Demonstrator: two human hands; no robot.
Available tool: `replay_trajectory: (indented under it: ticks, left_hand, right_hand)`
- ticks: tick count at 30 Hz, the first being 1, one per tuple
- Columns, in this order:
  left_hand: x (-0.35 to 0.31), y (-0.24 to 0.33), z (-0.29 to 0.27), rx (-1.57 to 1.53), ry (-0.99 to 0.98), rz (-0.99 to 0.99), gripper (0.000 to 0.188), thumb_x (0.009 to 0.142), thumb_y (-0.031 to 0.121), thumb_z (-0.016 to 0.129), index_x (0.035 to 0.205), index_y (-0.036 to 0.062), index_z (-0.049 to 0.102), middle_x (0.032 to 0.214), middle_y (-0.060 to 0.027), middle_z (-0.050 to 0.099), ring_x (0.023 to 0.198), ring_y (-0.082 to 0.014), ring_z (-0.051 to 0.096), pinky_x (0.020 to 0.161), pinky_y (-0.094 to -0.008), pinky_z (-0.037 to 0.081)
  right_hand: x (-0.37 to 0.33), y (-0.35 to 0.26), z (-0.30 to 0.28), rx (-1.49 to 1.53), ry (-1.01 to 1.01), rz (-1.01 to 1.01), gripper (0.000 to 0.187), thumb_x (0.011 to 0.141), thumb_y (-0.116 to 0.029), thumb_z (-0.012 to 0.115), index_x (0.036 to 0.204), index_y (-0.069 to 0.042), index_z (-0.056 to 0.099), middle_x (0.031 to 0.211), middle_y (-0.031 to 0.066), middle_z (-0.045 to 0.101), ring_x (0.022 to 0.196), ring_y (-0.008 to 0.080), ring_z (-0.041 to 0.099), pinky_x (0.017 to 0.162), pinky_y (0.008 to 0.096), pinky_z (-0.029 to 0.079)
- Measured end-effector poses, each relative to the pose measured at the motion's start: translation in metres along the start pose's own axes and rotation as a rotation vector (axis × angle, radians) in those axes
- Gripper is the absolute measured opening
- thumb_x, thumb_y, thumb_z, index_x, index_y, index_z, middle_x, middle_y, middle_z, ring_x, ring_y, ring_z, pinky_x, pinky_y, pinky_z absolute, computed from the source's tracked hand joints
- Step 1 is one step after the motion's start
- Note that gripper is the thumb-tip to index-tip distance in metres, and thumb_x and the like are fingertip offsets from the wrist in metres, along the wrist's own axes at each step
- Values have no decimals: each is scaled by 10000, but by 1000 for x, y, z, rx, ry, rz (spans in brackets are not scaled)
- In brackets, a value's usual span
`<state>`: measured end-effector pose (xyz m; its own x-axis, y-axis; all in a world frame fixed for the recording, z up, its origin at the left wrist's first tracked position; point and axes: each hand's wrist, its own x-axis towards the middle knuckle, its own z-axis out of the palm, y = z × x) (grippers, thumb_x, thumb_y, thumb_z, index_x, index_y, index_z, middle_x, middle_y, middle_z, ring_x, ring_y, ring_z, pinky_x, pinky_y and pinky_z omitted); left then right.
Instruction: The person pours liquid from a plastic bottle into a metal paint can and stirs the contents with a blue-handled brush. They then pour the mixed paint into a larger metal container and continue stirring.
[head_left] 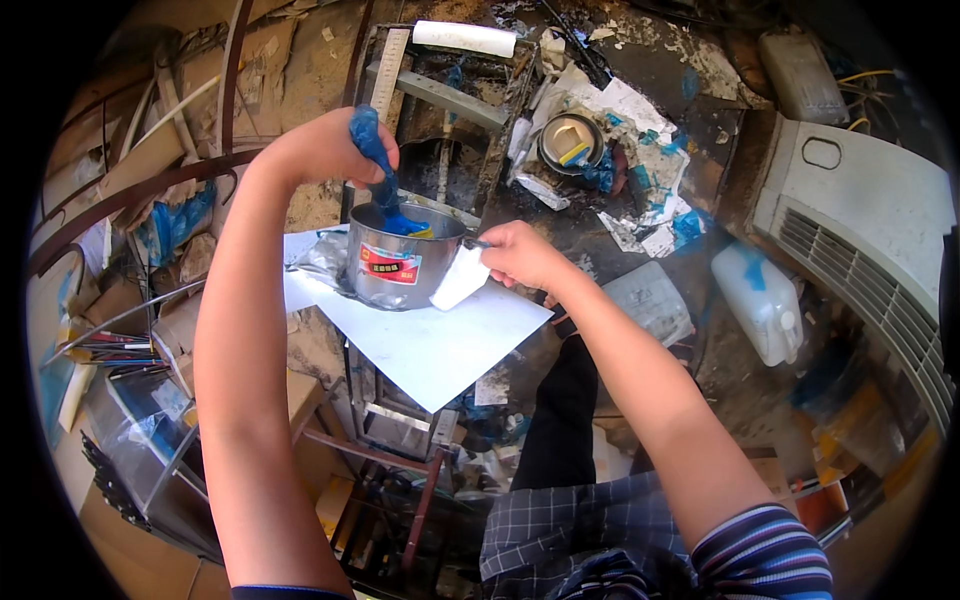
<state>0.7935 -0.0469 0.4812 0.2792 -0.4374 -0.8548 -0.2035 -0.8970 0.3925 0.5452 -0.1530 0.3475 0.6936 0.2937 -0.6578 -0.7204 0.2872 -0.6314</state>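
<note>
My left hand (pixel 340 147) is closed round the blue-smeared handle of a brush (pixel 372 150). Its lower end, thick with blue, dips into a shiny metal pot (pixel 375 285) with a red and white label. At the pot's right side, my right hand (pixel 518 256) is closed on what looks like its short dark handle, mostly hidden by the fingers. A white flat piece (pixel 460 281) lies against the pot just below those fingers. Beneath the pot spreads a white sheet (pixel 430 350), with crumpled silvery film (pixel 325 262) at the pot's left.
Beyond my right hand stands a round tin (pixel 572 140) among blue-stained paper. A white jug (pixel 757 300) and a vented pale casing (pixel 850 210) are at right. A metal ladder-like frame (pixel 440 97) and a white roll (pixel 464 38) lie ahead. Rusty curved bars (pixel 140 200) run at left.
</note>
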Motion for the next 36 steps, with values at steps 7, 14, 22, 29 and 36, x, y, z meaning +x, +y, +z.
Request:
replay_trajectory:
  ticks: [7,14,22,29,36]
  left_hand:
    - [2,-13,0,48,184,131,162,757,-13,668,904,55,670,761,-14,623,679,-108,585,649,-253,486]
    - [-4,-17,-10,38,296,199,173,808,-21,637,960,60,650,790,-5,602,716,-82,577,666,-229,489]
    - [-40,-14,-10,-17,402,220,176,819,1,638,980,71,652,831,-13,614,753,-102,596,707,-231,504]
    - [-102,-9,31,-189,458,152,187,813,32,655,999,41,673,843,-47,648,693,-131,609,658,-267,519]
    - [-184,-20,163,-484,1001,-203,247,768,181,651,923,-7,693,710,-103,664,616,-174,644,604,-310,506]
  right_hand:
    - [2,-1,4,-14,-15,-19,158,779,-64,568,845,25,680,561,33,562,452,99,501,443,260,413]
    - [3,-1,4,-43,26,-23,155,778,-68,570,837,25,679,558,35,564,456,99,507,443,262,417]
    - [-5,-1,10,-87,45,-19,148,797,-91,568,827,14,669,560,18,552,458,89,493,444,252,397]
    - [-37,-8,20,-322,149,-226,179,799,-93,560,889,18,669,576,56,564,506,111,525,486,275,416]
    - [-118,-1,61,-890,336,-553,186,778,-106,577,937,-13,603,780,225,608,735,408,603,651,459,485]
